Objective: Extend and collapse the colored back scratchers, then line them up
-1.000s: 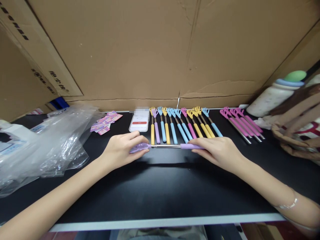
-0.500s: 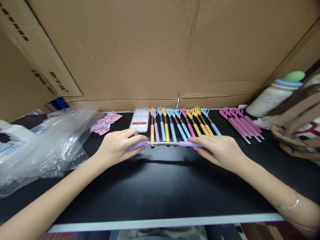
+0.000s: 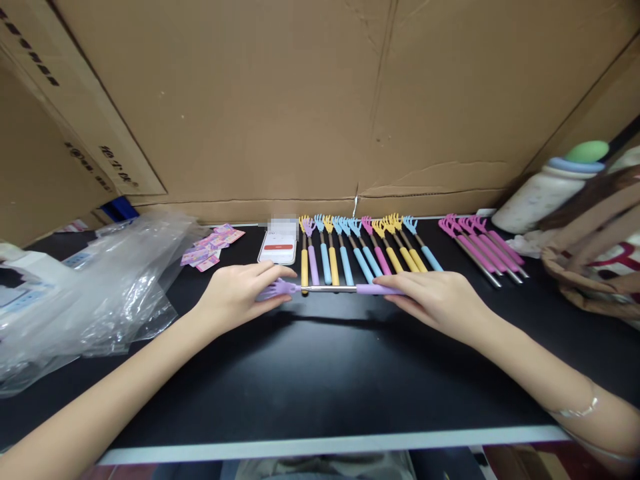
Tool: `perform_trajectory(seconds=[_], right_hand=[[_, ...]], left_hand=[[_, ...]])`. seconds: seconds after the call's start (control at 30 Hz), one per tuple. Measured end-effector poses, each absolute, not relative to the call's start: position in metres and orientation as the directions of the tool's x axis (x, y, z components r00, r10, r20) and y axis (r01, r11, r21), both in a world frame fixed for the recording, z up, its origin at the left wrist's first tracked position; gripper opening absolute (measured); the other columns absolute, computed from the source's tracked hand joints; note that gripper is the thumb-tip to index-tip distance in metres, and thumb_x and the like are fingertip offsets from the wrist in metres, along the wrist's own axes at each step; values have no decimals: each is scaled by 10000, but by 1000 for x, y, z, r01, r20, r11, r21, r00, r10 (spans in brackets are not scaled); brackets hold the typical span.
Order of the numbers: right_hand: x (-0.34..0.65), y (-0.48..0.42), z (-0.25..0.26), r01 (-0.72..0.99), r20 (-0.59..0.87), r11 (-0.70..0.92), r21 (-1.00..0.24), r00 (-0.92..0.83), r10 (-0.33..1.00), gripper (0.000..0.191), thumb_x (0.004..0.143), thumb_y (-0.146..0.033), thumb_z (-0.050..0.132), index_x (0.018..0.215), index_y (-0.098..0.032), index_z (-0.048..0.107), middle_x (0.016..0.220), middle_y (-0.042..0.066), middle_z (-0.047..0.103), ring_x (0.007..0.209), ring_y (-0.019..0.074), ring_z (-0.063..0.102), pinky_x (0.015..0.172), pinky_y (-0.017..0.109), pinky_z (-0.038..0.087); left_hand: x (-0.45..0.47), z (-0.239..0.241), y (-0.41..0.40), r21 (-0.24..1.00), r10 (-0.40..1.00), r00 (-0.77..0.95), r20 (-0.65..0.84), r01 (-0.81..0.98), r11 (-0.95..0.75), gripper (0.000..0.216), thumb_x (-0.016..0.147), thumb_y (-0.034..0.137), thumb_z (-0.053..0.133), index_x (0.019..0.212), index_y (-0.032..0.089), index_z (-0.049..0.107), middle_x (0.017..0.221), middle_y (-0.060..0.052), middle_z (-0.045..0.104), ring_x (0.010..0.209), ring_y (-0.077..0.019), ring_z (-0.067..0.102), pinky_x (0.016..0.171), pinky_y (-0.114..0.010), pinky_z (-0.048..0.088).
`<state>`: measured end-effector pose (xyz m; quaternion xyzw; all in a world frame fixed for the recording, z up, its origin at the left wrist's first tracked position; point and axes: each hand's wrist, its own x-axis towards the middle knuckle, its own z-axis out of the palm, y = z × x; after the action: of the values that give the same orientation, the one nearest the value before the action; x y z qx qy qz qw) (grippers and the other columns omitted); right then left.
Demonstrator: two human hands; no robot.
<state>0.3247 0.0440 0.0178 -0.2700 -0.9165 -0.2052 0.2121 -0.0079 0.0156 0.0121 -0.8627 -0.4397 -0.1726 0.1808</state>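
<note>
A purple back scratcher (image 3: 330,289) is held level above the black table, its metal rod showing between my hands. My left hand (image 3: 245,288) is closed on the clawed head at the left end, fingers and thumb pinching it. My right hand (image 3: 435,299) grips the purple handle at the other end, covering its tip. Just beyond lies a row of back scratchers (image 3: 345,257) in yellow, purple, blue and pink, claws pointing away from me. Further right, several pink back scratchers (image 3: 483,247) lie slanted together.
Clear plastic bags (image 3: 110,287) spread over the left side. Small pink and purple cards (image 3: 213,247) lie beside a phone (image 3: 277,250). A white bottle (image 3: 545,193) and a brown fabric bag (image 3: 590,260) stand at the right. Cardboard (image 3: 260,113) walls off the back.
The purple back scratcher has turned slightly, and its claw prongs now show more clearly by my left hand. Both hands have otherwise barely moved.
</note>
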Motion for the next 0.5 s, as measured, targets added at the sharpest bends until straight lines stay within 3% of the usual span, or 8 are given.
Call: perform_trajectory(seconds=[0.5], right_hand=[[325,43,21,577,490,773,265,-771,407,235,954,-303,436,1024,-198,635,888,11,744,691,115,686,545,215,422]], left_hand=[[-8,12,16,-81,730,558,394,812,-577,271,905,455,460,1011,251,602,896,22,712,665,-126,649,530,-218,369]])
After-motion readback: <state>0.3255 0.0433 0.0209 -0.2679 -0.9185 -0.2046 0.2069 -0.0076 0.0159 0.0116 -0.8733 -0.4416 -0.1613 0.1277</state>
